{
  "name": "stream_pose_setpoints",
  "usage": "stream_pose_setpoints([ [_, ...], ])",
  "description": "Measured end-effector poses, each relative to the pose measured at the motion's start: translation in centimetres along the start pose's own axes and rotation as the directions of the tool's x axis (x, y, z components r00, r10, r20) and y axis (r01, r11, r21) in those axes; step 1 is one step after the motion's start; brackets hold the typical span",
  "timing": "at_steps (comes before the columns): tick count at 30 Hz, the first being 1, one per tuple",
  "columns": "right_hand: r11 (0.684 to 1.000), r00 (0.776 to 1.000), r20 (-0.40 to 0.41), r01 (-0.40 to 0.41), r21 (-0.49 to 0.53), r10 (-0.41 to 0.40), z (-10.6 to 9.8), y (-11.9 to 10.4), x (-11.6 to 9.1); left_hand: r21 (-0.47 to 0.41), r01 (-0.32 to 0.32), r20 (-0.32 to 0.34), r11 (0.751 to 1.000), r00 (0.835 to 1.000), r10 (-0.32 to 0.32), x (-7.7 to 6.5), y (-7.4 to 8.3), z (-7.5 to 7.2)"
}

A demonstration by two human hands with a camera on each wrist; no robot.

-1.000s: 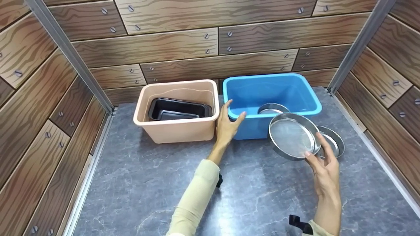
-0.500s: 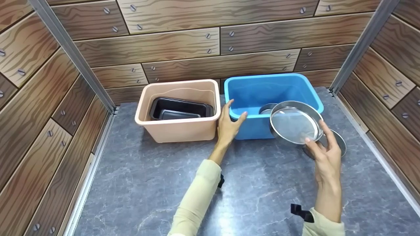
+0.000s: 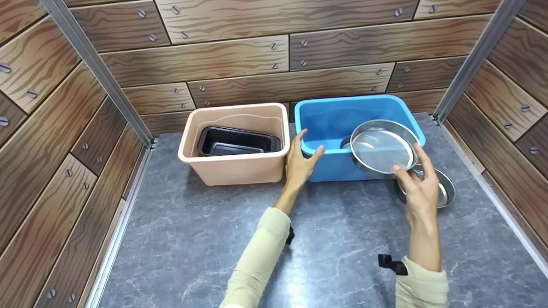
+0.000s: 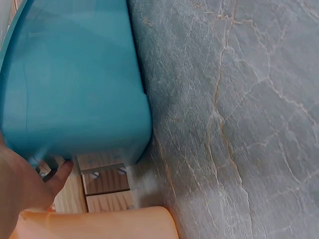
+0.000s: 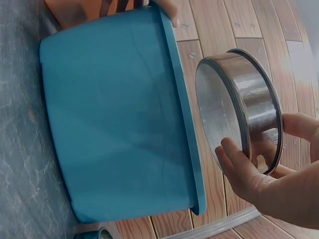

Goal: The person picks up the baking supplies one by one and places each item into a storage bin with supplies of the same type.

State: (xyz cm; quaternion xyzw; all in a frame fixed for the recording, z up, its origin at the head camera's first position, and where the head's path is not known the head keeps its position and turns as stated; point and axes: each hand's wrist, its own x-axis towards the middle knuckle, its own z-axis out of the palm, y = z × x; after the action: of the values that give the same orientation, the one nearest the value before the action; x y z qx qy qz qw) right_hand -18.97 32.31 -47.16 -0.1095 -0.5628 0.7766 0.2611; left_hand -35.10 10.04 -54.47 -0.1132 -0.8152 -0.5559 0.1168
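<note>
In the head view, my right hand (image 3: 419, 184) grips a round metal sieve (image 3: 383, 147) by its near right edge, thumb and fingers on opposite sides of the wall. The sieve is tilted and overlaps the front right of the blue bin (image 3: 329, 169). From the right wrist, its shiny wall and fine mesh show beside the bin's rim. My left hand (image 3: 298, 167) touches the bin's front left corner, fingers spread and fairly straight around it. Inside the bin lies another round metal piece (image 3: 345, 142), mostly hidden by the held sieve.
Another round sieve (image 3: 446, 190) rests on the grey marbled floor (image 3: 192, 248), partly behind my right hand. A peach bin (image 3: 239, 171) holding black rectangular pans (image 3: 239, 139) stands left of the blue one. Wood-patterned walls (image 3: 239, 60) enclose three sides.
My right hand has raised the sieve and carried it forward from in front of the blue bin to over its front right rim. The left hand has stayed at the bin's corner.
</note>
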Motion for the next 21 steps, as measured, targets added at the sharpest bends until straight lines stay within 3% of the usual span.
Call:
stream_pose_setpoints([
  [13, 0.994, 0.997, 0.050, 0.070, -0.085, -0.066, 2.1, 1.2, 1.5, -0.002, 0.001, -0.008, 1.000, 1.000, -0.001, 0.1, 0.1, 0.0],
  [21, 0.987, 0.998, 0.042, 0.057, -0.147, -0.051, 3.1, 1.8, 2.4, -0.013, -0.002, 0.004, 1.000, 1.000, 0.002, 0.0, 0.1, -0.1],
])
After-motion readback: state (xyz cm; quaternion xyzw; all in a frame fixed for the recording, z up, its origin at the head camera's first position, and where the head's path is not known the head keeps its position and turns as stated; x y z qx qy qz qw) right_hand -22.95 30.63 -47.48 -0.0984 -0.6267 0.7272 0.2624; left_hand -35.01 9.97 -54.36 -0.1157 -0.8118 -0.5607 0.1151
